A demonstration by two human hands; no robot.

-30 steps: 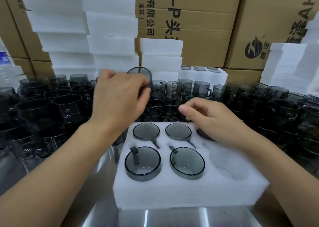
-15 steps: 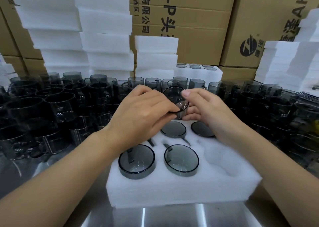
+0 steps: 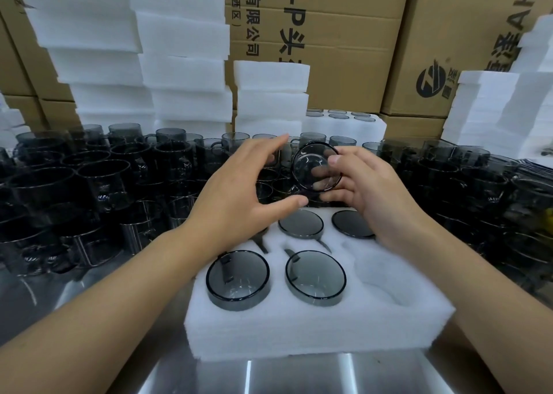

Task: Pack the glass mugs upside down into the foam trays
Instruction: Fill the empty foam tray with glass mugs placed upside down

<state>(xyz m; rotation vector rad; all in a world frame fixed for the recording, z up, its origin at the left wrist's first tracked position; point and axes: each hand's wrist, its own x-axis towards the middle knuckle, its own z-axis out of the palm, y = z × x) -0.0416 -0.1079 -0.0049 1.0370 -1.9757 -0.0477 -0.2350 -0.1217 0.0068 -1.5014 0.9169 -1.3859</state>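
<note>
- Head view, and the right hand (image 3: 374,193) has its fingers curled round a smoky glass mug (image 3: 317,166), held up clear of the tray with its round base facing the camera; fingertips show through the glass.
- Just beside it, the left hand (image 3: 239,190) is spread wide with straight fingers and grips nothing. Its thumb reaches toward the mug's lower edge, but whether it touches cannot be told.
- Below both hands sits the foam tray (image 3: 299,330), resting on a steel tabletop (image 3: 269,375).
- Four mugs are clearly in, bases up: the far middle mug (image 3: 300,223) and far right mug (image 3: 353,224) lie under the right hand's fingers, while the near left mug (image 3: 238,277) and near middle mug (image 3: 315,278) lie between the two forearms.
- A dark handle (image 3: 261,245) pokes out from under the left wrist, so a fifth mug probably hides there.
- One empty pocket (image 3: 386,286) gapes below the right wrist. That looks like the held mug's destination; it would need tipping mouth-down, with its handle lined up to the slot.
- This tray, then, seems one drop from full.
- The wider job looks far from over: loose upright mugs (image 3: 104,178) crowd out past the left hand and beyond both sets of fingertips.
- Farther off stand stacked foam trays (image 3: 179,49), a filled tray (image 3: 344,118) and cardboard boxes (image 3: 344,34).
</note>
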